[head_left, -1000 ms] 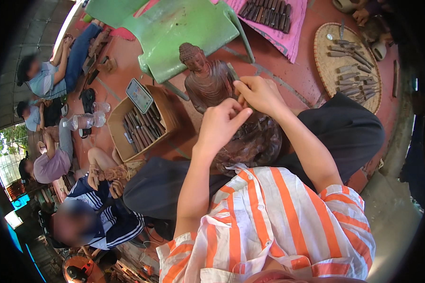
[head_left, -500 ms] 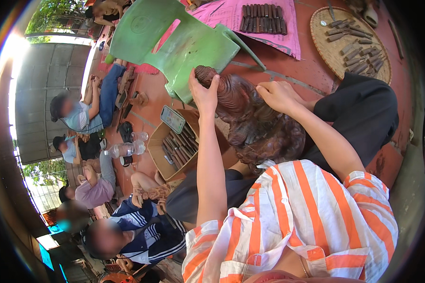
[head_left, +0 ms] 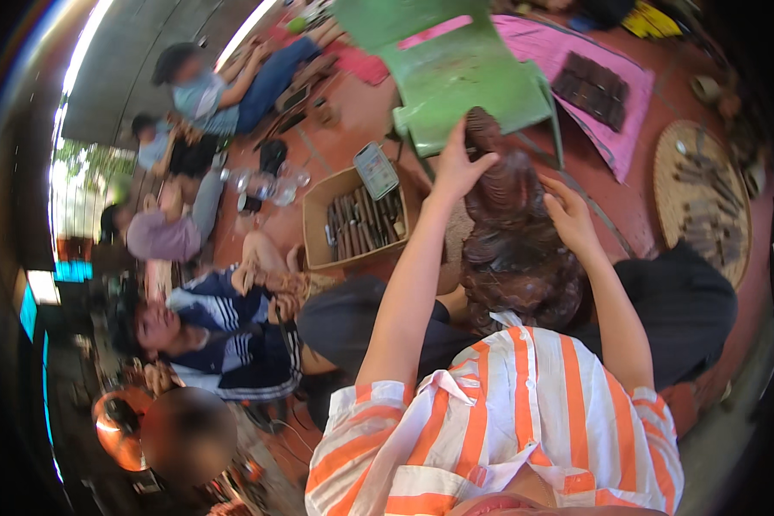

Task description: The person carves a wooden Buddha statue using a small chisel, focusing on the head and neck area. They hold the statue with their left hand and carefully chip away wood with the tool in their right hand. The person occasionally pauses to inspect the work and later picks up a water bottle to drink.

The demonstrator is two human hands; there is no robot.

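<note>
A dark brown carved wooden statue (head_left: 512, 232) with a ridged head and draped folds stands between my bent legs, its broad base close to my shirt. My left hand (head_left: 461, 172) grips it around the head and neck, thumb on the near side and fingers behind. On the opposite side, my right hand (head_left: 574, 222) holds the statue at the shoulder with curved fingers, thumb and fingertips against the wood. Whether anything small lies under the right fingers is hidden.
A green plastic chair (head_left: 456, 82) stands just beyond the statue. At left is a cardboard box (head_left: 318, 219) of wooden-handled tools, with a phone (head_left: 376, 170) on its edge. Dark tools lie on a pink sheet (head_left: 632, 95); more fill a woven tray (head_left: 675, 142). Several people sit at left.
The statue has turned more upright in view, its head shifting right. My right hand has loosened from a closed fist to curved fingers along its side. The whole view has swung left.
</note>
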